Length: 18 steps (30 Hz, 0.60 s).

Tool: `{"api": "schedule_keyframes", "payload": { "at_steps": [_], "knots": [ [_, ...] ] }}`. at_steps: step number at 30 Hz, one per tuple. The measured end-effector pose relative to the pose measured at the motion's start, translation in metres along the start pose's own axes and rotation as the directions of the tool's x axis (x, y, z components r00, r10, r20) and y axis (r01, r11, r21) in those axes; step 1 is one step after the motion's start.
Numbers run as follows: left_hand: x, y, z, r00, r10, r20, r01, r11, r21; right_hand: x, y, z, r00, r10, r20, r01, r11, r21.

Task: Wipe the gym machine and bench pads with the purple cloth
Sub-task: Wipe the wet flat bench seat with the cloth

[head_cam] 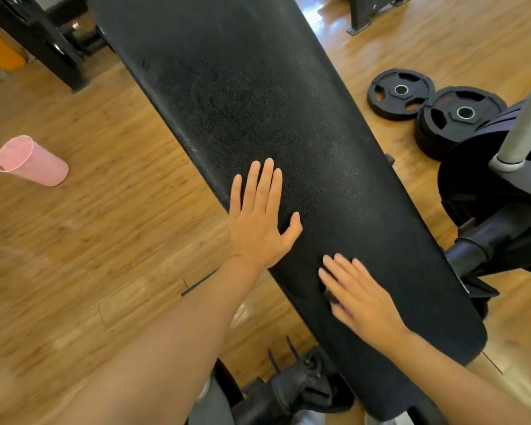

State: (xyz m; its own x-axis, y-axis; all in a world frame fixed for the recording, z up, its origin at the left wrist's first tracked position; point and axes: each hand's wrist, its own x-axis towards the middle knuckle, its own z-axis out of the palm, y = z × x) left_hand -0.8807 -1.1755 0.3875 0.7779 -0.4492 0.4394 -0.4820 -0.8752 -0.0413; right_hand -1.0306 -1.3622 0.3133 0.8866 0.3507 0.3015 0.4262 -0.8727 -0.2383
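A long black textured bench pad (pixel 258 102) runs from the top centre down to the lower right. My left hand (pixel 258 219) lies flat on its left side, fingers spread, with nothing in it. My right hand (pixel 359 296) is pressed flat lower on the pad and looks motion-blurred. Under its palm and fingers only a small dark-purple sliver of the purple cloth (pixel 334 297) shows; the rest of it is hidden by the hand.
A pink cup (pixel 31 162) lies on its side on the wooden floor at left. Two black weight plates (pixel 400 93) lie on the floor at right, next to a loaded machine sleeve (pixel 521 130). Dark frame legs (pixel 43 47) stand at upper left.
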Motion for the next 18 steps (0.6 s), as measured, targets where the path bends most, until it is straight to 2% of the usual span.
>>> {"api": "schedule_keyframes", "payload": {
  "at_steps": [2, 4, 6, 7, 8, 9, 10, 11, 12, 13, 14, 16, 18],
  "knots": [
    [0.0, 0.0, 0.0, 1.0, 0.0, -0.002, 0.0, 1.0, 0.008, 0.041, 0.015, -0.007, 0.969, 0.216, -0.12, -0.208, 0.975, 0.078],
    [0.001, 0.0, -0.001, 1.0, 0.0, -0.007, 0.0, 1.0, 0.012, 0.075, 0.026, -0.016, 0.88, 0.431, -0.198, -0.401, 0.899, 0.176],
    [0.0, 0.0, -0.001, 1.0, 0.0, -0.003, 0.0, 1.0, 0.022, 0.082, 0.024, -0.018, 0.809, 0.534, -0.244, -0.476, 0.84, 0.26],
    [0.0, 0.001, -0.001, 1.0, 0.0, 0.002, 0.0, 1.0, 0.026, 0.075, 0.015, -0.018, 0.797, 0.557, -0.234, -0.494, 0.824, 0.277],
    [0.0, 0.001, -0.001, 1.0, 0.0, 0.006, 0.0, 1.0, 0.029, 0.061, 0.003, -0.016, 0.823, 0.532, -0.199, -0.484, 0.84, 0.244],
    [0.0, 0.001, 0.0, 1.0, 0.001, 0.007, -0.001, 1.0, 0.031, 0.04, -0.012, -0.011, 0.89, 0.433, -0.143, -0.414, 0.899, 0.143],
    [-0.001, 0.001, 0.0, 1.0, 0.002, 0.002, -0.003, 0.999, 0.032, 0.015, -0.028, -0.006, 0.963, 0.266, -0.045, -0.266, 0.964, 0.008],
    [-0.001, 0.001, 0.0, 1.0, 0.004, -0.006, -0.004, 0.999, 0.034, -0.013, -0.04, 0.0, 0.991, 0.085, 0.102, -0.077, 0.994, -0.075],
    [-0.001, 0.0, 0.0, 1.0, 0.006, -0.01, -0.005, 0.999, 0.034, -0.04, -0.047, 0.006, 0.972, -0.066, 0.224, 0.09, 0.991, -0.098],
    [-0.001, 0.0, 0.0, 1.0, 0.007, -0.009, -0.007, 0.999, 0.034, -0.061, -0.047, 0.01, 0.943, -0.176, 0.284, 0.21, 0.974, -0.091],
    [0.0, 0.0, 0.001, 1.0, 0.008, -0.008, -0.007, 0.999, 0.034, -0.072, -0.045, 0.012, 0.925, -0.24, 0.296, 0.275, 0.958, -0.082],
    [0.0, 0.0, 0.0, 1.0, 0.008, -0.014, -0.007, 0.999, 0.033, -0.073, -0.036, 0.012, 0.918, -0.276, 0.284, 0.305, 0.95, -0.062],
    [-0.001, 0.0, 0.001, 1.0, 0.018, -0.018, -0.018, 1.0, 0.02, -0.054, -0.025, 0.005, 0.958, -0.209, 0.198, 0.223, 0.973, -0.053]
  ]
}}
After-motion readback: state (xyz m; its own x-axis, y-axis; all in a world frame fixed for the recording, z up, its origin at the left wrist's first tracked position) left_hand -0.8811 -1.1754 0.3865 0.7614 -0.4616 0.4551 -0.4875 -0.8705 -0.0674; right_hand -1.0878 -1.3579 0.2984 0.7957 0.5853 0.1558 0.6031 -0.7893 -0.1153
